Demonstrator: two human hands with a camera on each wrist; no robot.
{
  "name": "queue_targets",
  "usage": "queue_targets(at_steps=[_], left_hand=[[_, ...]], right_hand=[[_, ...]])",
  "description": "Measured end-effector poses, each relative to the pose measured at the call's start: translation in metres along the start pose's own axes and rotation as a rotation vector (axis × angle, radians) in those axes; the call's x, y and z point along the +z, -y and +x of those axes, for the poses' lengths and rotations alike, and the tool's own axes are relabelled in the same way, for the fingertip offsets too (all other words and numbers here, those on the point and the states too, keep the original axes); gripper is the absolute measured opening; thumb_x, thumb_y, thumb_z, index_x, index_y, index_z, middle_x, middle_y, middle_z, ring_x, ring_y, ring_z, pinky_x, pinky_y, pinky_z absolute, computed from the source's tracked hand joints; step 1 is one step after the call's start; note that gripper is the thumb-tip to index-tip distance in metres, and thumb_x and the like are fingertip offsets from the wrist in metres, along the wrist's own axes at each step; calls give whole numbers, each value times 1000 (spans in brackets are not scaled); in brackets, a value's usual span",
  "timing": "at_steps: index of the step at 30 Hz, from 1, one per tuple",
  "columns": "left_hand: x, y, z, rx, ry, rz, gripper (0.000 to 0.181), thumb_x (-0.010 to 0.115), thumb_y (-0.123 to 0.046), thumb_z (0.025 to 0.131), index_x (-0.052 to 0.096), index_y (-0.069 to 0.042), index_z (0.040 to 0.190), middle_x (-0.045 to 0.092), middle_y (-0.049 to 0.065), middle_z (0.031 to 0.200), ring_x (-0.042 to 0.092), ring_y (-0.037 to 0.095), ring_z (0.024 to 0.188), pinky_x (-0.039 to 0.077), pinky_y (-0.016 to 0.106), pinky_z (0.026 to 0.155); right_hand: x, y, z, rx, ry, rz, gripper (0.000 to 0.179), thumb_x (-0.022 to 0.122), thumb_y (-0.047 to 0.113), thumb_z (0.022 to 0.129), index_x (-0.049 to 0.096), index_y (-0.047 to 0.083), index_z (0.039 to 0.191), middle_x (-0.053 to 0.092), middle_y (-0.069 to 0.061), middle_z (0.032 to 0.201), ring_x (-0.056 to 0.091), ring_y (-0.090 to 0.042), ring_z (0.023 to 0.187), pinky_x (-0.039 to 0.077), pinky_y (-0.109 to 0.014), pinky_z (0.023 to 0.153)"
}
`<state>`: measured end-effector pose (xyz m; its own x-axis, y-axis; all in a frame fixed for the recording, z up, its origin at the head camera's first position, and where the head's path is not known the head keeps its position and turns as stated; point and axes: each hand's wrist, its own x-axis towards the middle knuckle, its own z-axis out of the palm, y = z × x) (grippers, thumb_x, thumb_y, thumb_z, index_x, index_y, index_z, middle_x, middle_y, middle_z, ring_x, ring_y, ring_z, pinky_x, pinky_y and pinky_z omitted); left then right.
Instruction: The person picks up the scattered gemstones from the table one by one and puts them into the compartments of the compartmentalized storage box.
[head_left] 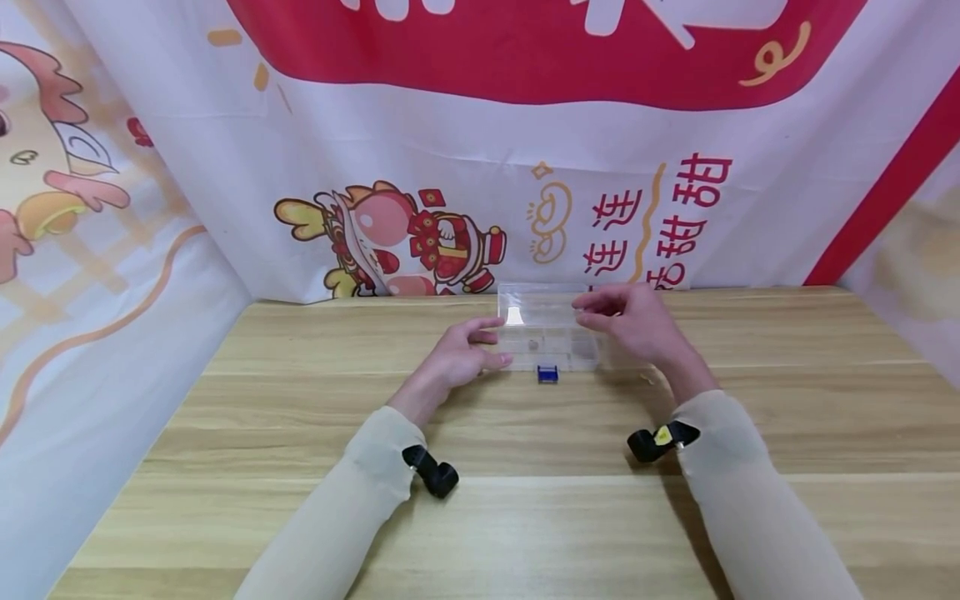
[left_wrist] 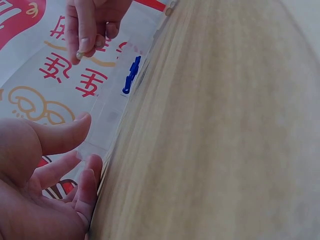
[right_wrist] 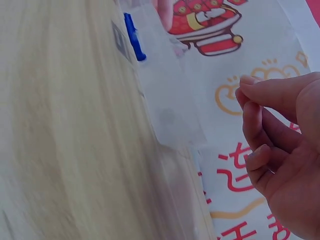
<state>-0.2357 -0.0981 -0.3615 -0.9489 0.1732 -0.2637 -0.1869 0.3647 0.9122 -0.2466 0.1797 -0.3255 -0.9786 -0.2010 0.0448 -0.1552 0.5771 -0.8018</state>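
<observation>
A clear plastic compartment box (head_left: 551,360) stands at the back of the table, its transparent lid (head_left: 536,302) raised. On the box's front edge is a blue latch (head_left: 547,374). My left hand (head_left: 467,354) is at the box's left side, thumb near the front corner and fingers loosely extended. Above the box's right part, my right hand (head_left: 628,321) pinches a tiny pale yellowish piece (left_wrist: 79,55) between thumb and fingertips. Its exact kind is too small to tell. One compartment shows a small greyish thing (head_left: 533,344).
Right of the box, a small clear piece (head_left: 647,379) lies on the wooden table (head_left: 480,533). A printed cloth (head_left: 420,133) hangs right behind the table's back edge, close to the lid. Another cloth (head_left: 112,250) hangs along the left.
</observation>
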Motion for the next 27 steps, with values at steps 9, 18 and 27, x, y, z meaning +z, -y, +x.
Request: queue_targets(at_steps=[9,18,27], left_hand=[[0,0,1,-10,-2,-1,61,80,-18,95,58,-32,150,59,4,145,54,29,132,42,49,120],[0,-1,1,1,-2,-5,63,81,-17,94,58,-31,151,60,5,146,54,29,133,43,49,119],[0,-1,1,-15,-3,13,62,81,-20,94,58,-34,150,60,3,146,54,28,136,43,50,120]], right_hand=[[21,8,5,-34,-62,22,25,75,14,99,77,8,123,77,-10,114,65,-24,97,54,-28,78],[38,19,6,0,-73,25,26,73,15,100,77,11,125,75,-8,121,65,-25,105,53,-34,86],[55,24,7,47,-63,62,26,73,14,101,77,12,126,76,-6,123,66,-24,109,55,-36,91]])
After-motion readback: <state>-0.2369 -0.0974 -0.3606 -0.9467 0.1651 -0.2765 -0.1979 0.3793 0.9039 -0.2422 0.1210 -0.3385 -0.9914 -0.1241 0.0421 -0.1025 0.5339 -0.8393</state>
